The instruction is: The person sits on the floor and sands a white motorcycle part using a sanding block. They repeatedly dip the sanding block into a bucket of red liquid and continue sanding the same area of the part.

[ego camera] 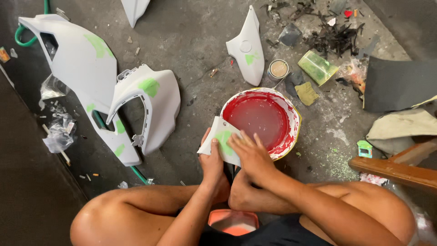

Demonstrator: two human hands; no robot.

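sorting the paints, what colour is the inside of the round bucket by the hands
Red inside the bucket, with a white rim; the head view shows it best.

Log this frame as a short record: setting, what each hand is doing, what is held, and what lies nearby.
setting: person sitting on a concrete floor, seen from above
left hand: grips the lower edge of a small white panel
right hand: lies flat on the panel's green patch; anything under the palm is hidden
panel position: over the rim of a red-stained bucket
nearby left: two large white panels with green patches
nearby top: another white panel, small round tin
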